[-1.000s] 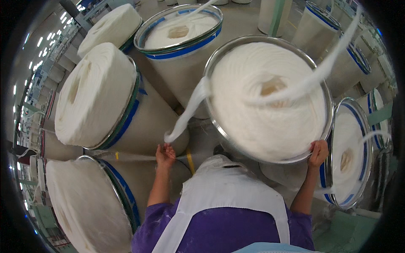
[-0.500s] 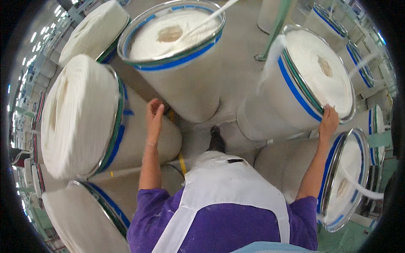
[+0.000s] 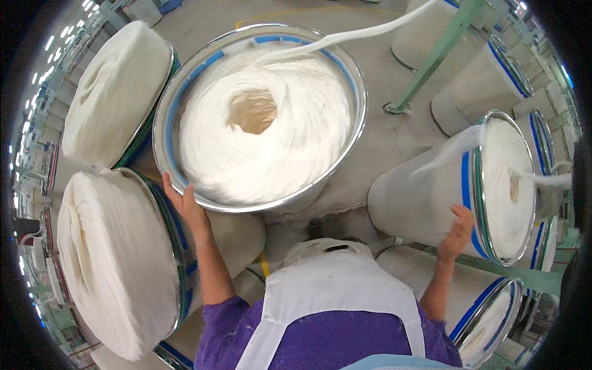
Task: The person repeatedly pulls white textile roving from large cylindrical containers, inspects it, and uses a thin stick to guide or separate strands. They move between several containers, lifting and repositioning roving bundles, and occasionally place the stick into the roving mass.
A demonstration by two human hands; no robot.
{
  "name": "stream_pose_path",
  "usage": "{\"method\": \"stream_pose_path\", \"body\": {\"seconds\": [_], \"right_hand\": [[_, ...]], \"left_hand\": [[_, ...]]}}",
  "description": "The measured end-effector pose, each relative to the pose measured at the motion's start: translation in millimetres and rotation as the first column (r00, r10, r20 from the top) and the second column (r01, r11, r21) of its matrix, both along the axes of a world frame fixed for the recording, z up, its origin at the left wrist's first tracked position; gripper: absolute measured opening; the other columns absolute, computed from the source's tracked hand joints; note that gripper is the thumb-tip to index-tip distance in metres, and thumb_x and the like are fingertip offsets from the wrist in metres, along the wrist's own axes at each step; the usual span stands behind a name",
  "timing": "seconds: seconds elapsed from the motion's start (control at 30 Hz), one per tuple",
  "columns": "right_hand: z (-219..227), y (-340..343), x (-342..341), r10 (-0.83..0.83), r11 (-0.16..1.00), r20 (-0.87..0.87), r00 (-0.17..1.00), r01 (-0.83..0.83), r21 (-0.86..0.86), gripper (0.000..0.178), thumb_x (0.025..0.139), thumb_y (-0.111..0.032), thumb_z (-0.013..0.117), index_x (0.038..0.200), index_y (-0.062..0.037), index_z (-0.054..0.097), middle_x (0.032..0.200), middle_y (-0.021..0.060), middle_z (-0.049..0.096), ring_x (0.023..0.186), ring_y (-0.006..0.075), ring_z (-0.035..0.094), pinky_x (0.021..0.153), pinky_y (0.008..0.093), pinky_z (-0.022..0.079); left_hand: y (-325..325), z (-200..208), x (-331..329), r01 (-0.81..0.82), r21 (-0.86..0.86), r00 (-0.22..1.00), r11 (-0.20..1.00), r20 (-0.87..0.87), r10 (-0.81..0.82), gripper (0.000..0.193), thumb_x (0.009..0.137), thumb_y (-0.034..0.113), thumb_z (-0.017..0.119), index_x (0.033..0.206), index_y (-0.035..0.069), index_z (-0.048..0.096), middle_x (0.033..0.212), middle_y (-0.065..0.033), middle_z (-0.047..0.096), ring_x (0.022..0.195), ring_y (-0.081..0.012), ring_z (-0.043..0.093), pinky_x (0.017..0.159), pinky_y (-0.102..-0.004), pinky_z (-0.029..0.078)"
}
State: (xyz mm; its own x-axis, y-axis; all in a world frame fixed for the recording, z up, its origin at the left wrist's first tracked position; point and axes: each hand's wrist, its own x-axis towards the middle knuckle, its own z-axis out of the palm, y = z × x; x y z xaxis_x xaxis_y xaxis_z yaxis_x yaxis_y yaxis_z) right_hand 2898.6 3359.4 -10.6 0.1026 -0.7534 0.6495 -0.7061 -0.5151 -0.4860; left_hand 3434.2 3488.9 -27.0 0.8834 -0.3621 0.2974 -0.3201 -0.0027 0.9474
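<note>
In front of me stands a tall round can (image 3: 288, 208) with a metal rim, filled with coiled white sliver (image 3: 308, 135) around a hollow centre. My left hand (image 3: 192, 213) is at its near left rim, thumb and fingers spread and seemingly touching the metal. A second can (image 3: 413, 179), banded blue and green, leans in view on the right. Beside its wall is my right hand (image 3: 456, 233), fingers loosely extended, holding nothing; whether it touches the wall I cannot tell.
On the left, two cans carry overflowing sliver coils (image 3: 117, 259). A loose sliver strand (image 3: 370, 31) rises from the middle can toward the upper right. A green post (image 3: 431, 58) stands on the floor beyond. Another can (image 3: 493, 308) lies close on my right.
My view has come closer to the middle can. My left hand has reached its rim. My right hand has come off the right can's rim, and that can now appears lower in view.
</note>
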Motion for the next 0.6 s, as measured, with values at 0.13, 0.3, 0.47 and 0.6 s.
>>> {"method": "stream_pose_path", "body": {"seconds": [0.13, 0.3, 0.47, 0.6], "right_hand": [[10, -48, 144, 0.536, 0.839, -0.015, 0.844, -0.531, 0.115, 0.029, 0.094, -0.031, 0.05, 0.099, -0.0071, 0.065, 0.106, 0.0122, 0.063, 0.101, 0.0322, 0.057, 0.088, 0.0426, 0.045], [11, -75, 255, 0.83, 0.536, -0.165, 0.533, -0.844, -0.033, 0.03, 0.09, -0.038, 0.056, 0.075, -0.0133, 0.063, 0.069, 0.0008, 0.06, 0.064, 0.0161, 0.057, 0.06, 0.0298, 0.044], [6, -120, 263, 0.87, 0.394, -0.246, 0.427, -0.903, -0.173, 0.043, 0.089, -0.042, 0.055, 0.056, -0.0166, 0.046, 0.051, -0.0031, 0.041, 0.047, 0.0134, 0.041, 0.047, 0.0286, 0.031], [9, -193, 266, 0.912, 0.359, -0.146, 0.383, -0.918, -0.169, 0.043, 0.09, -0.039, 0.054, 0.055, -0.0156, 0.047, 0.05, -0.0021, 0.044, 0.047, 0.0141, 0.042, 0.048, 0.0304, 0.03]], "left_hand": [[1, -1, 0, 0.055, -0.148, 0.988, 0.987, -0.134, -0.075, 0.063, 0.081, -0.001, 0.043, 0.142, -0.001, 0.029, 0.147, -0.0156, 0.029, 0.132, -0.0266, 0.034, 0.11, -0.0349, 0.022], [-2, 5, -8, 0.009, -0.149, 0.991, 0.989, -0.128, -0.029, 0.067, 0.079, -0.001, 0.044, 0.144, 0.0, 0.027, 0.146, -0.0146, 0.031, 0.132, -0.0257, 0.034, 0.11, -0.0348, 0.023], [-10, 13, -27, -0.091, -0.019, 0.983, 0.996, -0.159, 0.087, 0.068, 0.079, 0.002, 0.045, 0.145, 0.001, 0.026, 0.148, -0.0153, 0.027, 0.135, -0.0263, 0.028, 0.112, -0.0351, 0.018], [-43, 36, -70, -0.167, 0.245, 0.982, 0.955, -0.048, 0.184, 0.074, 0.081, 0.007, 0.049, 0.147, 0.0, 0.016, 0.151, -0.0188, 0.018, 0.138, -0.0294, 0.022, 0.113, -0.0362, 0.014]]}}
